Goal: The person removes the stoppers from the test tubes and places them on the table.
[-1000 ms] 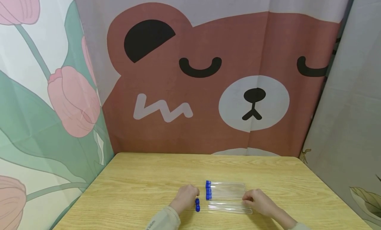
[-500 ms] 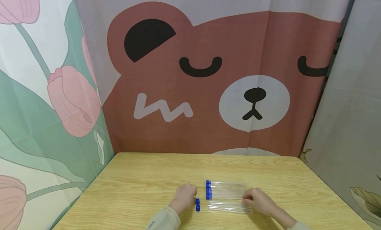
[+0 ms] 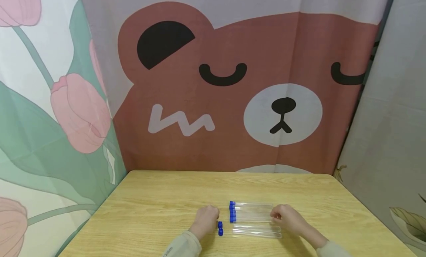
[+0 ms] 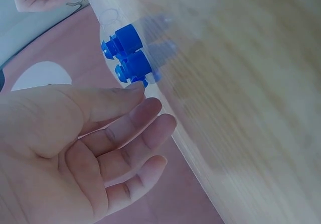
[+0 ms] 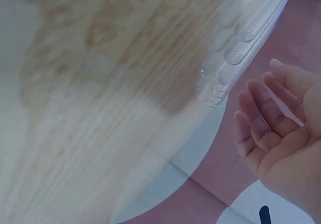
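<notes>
We see the left hand [image 3: 205, 219] beside stubby blue caps [image 3: 220, 232] and the right hand [image 3: 288, 219] near clear, round-ended tubes [image 3: 256, 233], fingers of both loosely curled, empty.

Loose stoppers [image 3: 220, 228]: deep blue. Fitted stoppers [image 3: 232, 212]: matching blue. Test tubes [image 3: 256, 233]: clear, colourless. Bench [image 3: 159, 198]: honey-yellow, wood-grained. Rear curtain [image 3: 229, 101]: russet bear [image 3: 186, 90] with black eyes [image 3: 223, 81] and nose [image 3: 283, 105], white muzzle [image 3: 259, 116], on pale grey. Left curtain [image 3: 56, 46]: pink tulips [image 3: 80, 112], green leaves [image 3: 26, 124], white ground. Right curtain [image 3: 392, 112]: grey, olive-tan leaf motif [image 3: 407, 219]. Left sleeve [image 3: 184, 244]: beige, dark lettering [image 3: 168, 251].

clear tubes [image 3: 256, 233] near blue caps [image 3: 220, 232]
</notes>
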Demonstrator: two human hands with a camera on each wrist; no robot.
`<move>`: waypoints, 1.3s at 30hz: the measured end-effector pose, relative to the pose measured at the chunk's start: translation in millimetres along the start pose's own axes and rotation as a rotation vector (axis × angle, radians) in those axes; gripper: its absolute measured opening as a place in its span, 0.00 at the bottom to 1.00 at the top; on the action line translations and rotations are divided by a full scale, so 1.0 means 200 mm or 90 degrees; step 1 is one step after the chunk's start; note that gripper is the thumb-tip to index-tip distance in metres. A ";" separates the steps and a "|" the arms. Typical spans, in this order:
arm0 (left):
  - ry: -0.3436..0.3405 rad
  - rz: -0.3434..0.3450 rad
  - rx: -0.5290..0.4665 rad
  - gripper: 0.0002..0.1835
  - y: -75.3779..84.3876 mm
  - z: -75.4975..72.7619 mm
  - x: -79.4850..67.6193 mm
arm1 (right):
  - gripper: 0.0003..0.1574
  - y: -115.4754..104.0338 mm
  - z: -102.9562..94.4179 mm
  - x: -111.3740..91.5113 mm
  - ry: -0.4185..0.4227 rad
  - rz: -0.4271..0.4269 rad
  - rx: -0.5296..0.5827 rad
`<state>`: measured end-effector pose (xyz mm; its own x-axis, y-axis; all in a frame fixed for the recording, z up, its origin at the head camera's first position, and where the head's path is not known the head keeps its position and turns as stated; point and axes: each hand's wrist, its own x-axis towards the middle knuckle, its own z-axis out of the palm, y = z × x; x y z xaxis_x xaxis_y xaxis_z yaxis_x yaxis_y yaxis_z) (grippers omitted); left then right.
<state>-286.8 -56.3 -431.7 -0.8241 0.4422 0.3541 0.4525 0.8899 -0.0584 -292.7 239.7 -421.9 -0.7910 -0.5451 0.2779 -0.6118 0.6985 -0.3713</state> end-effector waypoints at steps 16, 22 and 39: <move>0.040 -0.010 0.008 0.14 -0.02 0.01 -0.01 | 0.10 0.04 0.01 0.03 -0.013 -0.015 -0.040; 0.013 -0.017 0.012 0.13 -0.01 0.01 -0.01 | 0.09 0.04 0.02 0.04 -0.017 -0.036 -0.020; -0.008 -0.023 0.015 0.12 -0.01 0.02 0.00 | 0.12 0.06 0.04 0.05 -0.023 -0.041 0.013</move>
<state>-288.1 -57.3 -434.7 -0.8441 0.4108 0.3447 0.4139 0.9078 -0.0681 -308.4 238.9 -431.7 -0.7485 -0.6056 0.2702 -0.6613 0.6518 -0.3712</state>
